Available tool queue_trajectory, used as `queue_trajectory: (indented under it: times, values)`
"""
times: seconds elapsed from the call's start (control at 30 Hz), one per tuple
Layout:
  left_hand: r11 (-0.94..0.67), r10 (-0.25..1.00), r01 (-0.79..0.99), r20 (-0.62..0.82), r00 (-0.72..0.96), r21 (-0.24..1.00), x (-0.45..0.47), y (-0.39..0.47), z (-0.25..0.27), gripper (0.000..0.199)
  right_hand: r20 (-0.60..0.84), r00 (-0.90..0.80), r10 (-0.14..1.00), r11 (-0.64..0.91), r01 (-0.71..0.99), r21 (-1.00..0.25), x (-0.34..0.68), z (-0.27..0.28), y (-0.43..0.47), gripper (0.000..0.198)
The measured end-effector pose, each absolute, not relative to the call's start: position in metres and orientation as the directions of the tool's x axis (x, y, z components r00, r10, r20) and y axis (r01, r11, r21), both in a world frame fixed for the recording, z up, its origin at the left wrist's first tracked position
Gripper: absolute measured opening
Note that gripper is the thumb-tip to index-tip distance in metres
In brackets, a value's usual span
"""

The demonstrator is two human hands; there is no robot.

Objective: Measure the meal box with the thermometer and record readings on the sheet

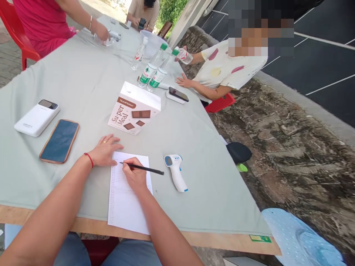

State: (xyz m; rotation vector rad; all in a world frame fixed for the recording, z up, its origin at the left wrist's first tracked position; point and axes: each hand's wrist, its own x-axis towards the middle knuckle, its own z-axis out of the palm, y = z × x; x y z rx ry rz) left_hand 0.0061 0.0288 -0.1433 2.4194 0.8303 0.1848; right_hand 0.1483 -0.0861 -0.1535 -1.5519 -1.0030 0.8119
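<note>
My right hand [135, 174] grips a black pen [146, 169], its tip at the upper part of a white sheet of paper [126, 210] with small printed lines. Fingers spread, my left hand [107, 150] lies flat on the cloth, its thumb at the paper's upper left edge. Just beyond the hands stands a white and brown "Super Meal" box [134, 111]. A white and blue infrared thermometer [176, 173] lies to the right of the paper. On the left are a smartphone [60, 141] in a brown case and a white power bank [37, 117].
Several water bottles [149, 72] and a pale basin [152, 43] stand farther back on the grey tablecloth [83, 85]. Another phone [178, 94] rests on a white box near the right edge. Three people sit around the table, one [222, 70] holding a bottle.
</note>
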Motion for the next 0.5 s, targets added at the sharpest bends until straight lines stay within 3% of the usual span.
queue_trajectory:
  times: [0.5]
  values:
    - [-0.649, 0.599, 0.540, -0.078, 0.797, 0.536, 0.0085, 0.0268, -0.1396, 0.065, 0.003, 0.372, 0.928, -0.091, 0.236, -0.968, 0.1481, -0.1505, -0.0879, 0.009]
